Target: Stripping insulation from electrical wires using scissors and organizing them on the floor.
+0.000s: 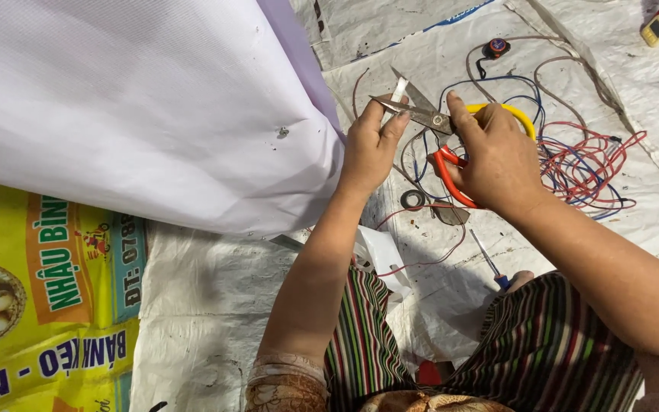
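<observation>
My right hand (497, 156) grips a pair of scissors (421, 114) with one yellow and one orange handle loop, blades open and pointing left. My left hand (371, 145) pinches a short white strip (397, 93) upright between thumb and fingers, its top end sitting between the scissor blades. Both hands are raised above a white woven sheet (223, 305) on the floor.
A tangle of red, blue and brown wires (581, 164) lies right of my hands. A large white fabric (139, 107) covers the upper left, over a yellow printed banner (47, 297). A blue screwdriver (491, 263), a tape roll (413, 199) and a yellow tool (657, 29) lie nearby.
</observation>
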